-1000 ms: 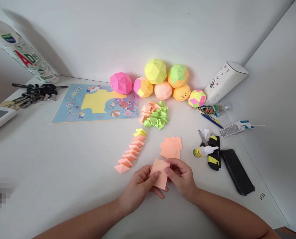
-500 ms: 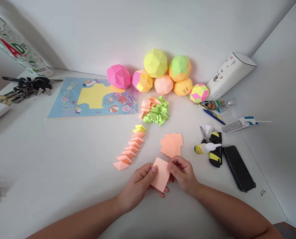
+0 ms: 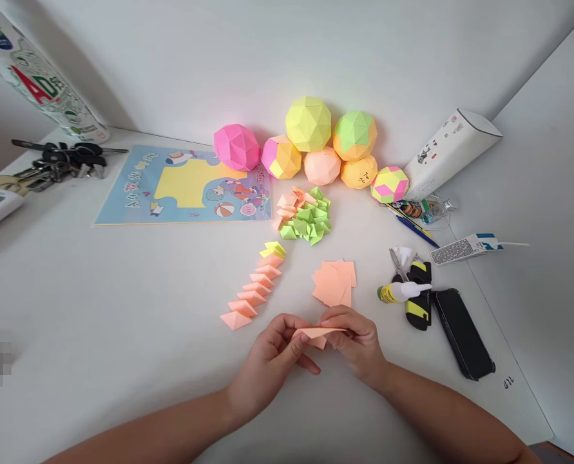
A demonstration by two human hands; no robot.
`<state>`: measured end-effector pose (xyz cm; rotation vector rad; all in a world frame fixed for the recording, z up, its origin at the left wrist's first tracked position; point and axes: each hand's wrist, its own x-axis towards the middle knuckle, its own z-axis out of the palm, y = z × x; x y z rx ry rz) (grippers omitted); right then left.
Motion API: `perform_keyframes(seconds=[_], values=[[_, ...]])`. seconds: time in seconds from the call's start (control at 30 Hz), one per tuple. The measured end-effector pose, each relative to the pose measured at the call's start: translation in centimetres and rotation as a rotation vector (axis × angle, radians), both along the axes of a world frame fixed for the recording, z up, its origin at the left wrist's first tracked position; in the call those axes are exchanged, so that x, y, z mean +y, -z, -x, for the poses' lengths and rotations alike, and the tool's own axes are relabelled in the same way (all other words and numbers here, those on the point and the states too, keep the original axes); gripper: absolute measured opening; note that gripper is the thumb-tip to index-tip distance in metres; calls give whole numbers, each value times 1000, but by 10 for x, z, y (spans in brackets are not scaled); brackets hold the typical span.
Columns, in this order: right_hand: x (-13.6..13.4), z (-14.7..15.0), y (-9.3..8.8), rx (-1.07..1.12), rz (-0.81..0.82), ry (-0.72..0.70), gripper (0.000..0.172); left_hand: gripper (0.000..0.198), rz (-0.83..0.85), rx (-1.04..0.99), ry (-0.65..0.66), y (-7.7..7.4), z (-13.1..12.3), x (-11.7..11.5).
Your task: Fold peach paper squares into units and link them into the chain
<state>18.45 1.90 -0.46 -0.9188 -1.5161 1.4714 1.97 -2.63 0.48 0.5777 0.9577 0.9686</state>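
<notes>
Between my hands is a peach paper (image 3: 318,334), bent and tilted up from the white table. My left hand (image 3: 277,353) pinches its left side, thumb on top. On the right side, my right hand (image 3: 357,341) grips the same paper between thumb and fingers. Just beyond my hands lies a stack of flat peach sheets (image 3: 334,283). To the left, folded peach pieces (image 3: 252,297) form a slanting row, with yellow folded pieces (image 3: 272,249) at its far end. A pile of green folded pieces (image 3: 308,219) and peach ones sits farther back.
Several paper balls (image 3: 308,124) line the wall. A blue printed sheet (image 3: 142,187), keys (image 3: 69,158) and a bottle (image 3: 45,84) are at the left. A glue bottle (image 3: 402,291), scissors (image 3: 399,261), a phone (image 3: 463,333), a drink carton (image 3: 463,249) and a white box (image 3: 451,151) stand or lie right.
The peach paper has gone from flat and facing up to bent and seen nearly edge-on. My fingers have shifted along it. The whole view has moved slightly.
</notes>
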Motion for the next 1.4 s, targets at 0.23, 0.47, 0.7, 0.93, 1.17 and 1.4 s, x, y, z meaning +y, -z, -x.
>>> perform_keyframes(seconds=[0.23,0.47,0.7,0.93,1.17,1.4], values=[[-6,-4,5,-127,-219,46,11,43,45,-216,-65,1,3,4],[-6,1,-1,-223,-509,8,28,28,129,-115,-74,5,4,5],[-2,4,-2,-234,-568,-39,16,34,104,-87,-71,8,2,4],[-2,3,-2,-195,-506,-104,19,26,117,-55,-46,3,2,3],[-2,4,-1,-189,-490,-138,17,26,99,-47,-56,2,2,3],[-2,3,-2,-203,-303,-32,7,18,104,-156,-42,4,4,4]])
